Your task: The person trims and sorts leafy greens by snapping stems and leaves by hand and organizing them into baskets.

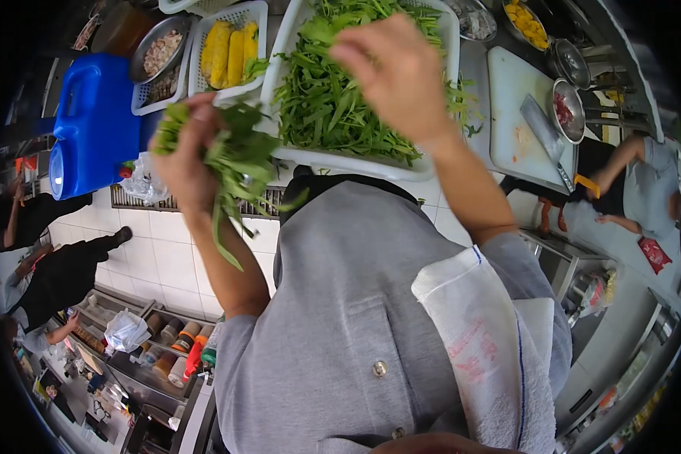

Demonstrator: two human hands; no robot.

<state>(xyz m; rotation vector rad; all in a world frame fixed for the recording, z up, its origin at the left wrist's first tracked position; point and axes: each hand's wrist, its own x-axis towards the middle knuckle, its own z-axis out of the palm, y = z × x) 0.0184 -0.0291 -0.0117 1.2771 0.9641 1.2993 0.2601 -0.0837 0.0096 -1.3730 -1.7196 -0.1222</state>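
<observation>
My left hand (185,155) is closed around a bunch of leafy greens (238,155), whose long leaves and stems hang down toward my forearm. A large white basket (356,160) in front of me is heaped with more cut leafy greens (340,113). Over this heap is my right hand (397,79), slightly blurred, its fingers curled and the tips drawn together beside a leaf. Whether that leaf is pinched in them or lies behind, I cannot make out.
Left stand a blue jug (91,113), a bowl of chopped pieces (159,57) and a basket of corn cobs (231,53). A cleaver (541,129) lies on a white cutting board (511,91) at right, near a metal bowl (567,112). Other people are at both sides.
</observation>
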